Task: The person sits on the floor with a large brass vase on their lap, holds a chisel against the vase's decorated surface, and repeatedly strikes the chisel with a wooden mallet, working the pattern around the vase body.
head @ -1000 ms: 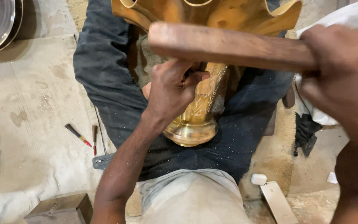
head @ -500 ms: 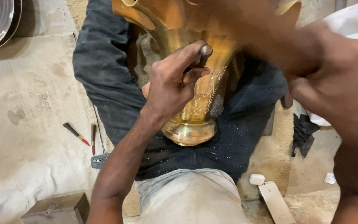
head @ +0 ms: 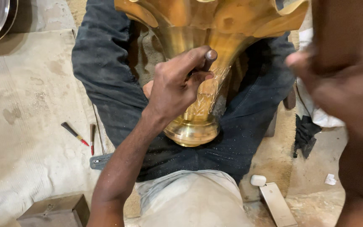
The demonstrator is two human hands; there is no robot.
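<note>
A big golden brass vase [head: 198,63] lies between the person's legs, which are in dark jeans [head: 106,84]. Its wide wavy mouth points away at the top, and its round foot sits low near the lap. Part of its neck is wrapped in clear shiny film.

The right hand [head: 345,84] is up close on the right side. It is all blurry, so I cannot tell if it is open, closed or holding something.

The left hand [head: 175,86] rests on the neck of the vase. Its fingers are curled tight around a small dark metal punch [head: 210,56]. The round top of the punch sticks out above the fingers, and its lower end is hidden by the hand.

On the pale floor cloth [head: 30,126] to the left lie two thin tools with red tips [head: 82,136], near the leg. A flat phone [head: 278,204] and a small white case [head: 258,180] lie just beside each other on the floor at the lower right. A brown box [head: 55,210] sits at the bottom left corner.
</note>
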